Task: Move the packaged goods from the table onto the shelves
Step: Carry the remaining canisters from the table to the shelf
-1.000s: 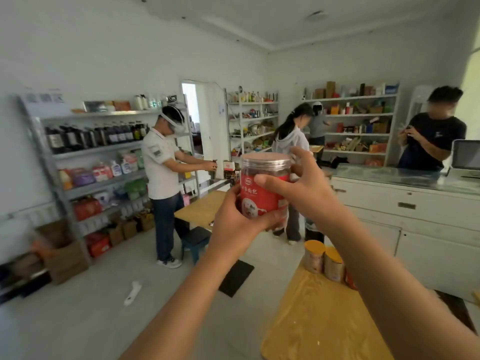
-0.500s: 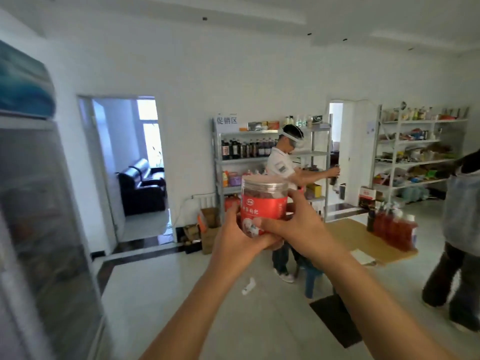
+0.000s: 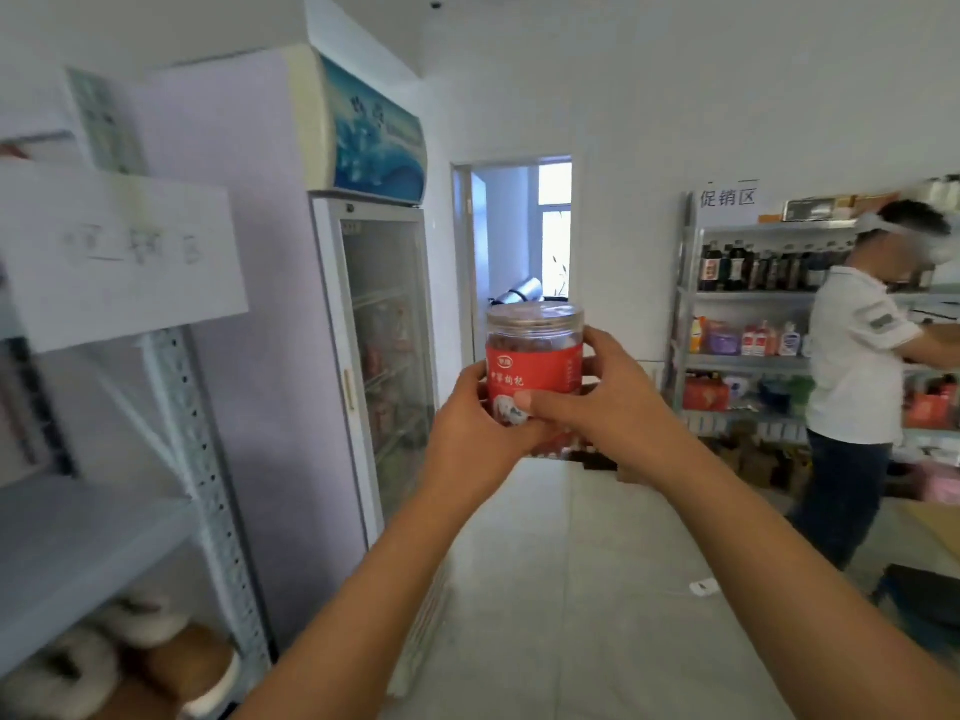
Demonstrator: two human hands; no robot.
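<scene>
The jar (image 3: 535, 356) is held upright in mid-air, right of the fridge (image 3: 384, 356). The left hand (image 3: 475, 436) and right hand (image 3: 610, 402) each curl round its lower half, hiding the base. Left of the fridge, the shelf (image 3: 78, 543) is blurred and cut off.

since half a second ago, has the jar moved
Yes. The jar, held by the left hand and right hand, swung left: it was before the bottle shelf, now before the doorway, that shelf to its right.
</scene>
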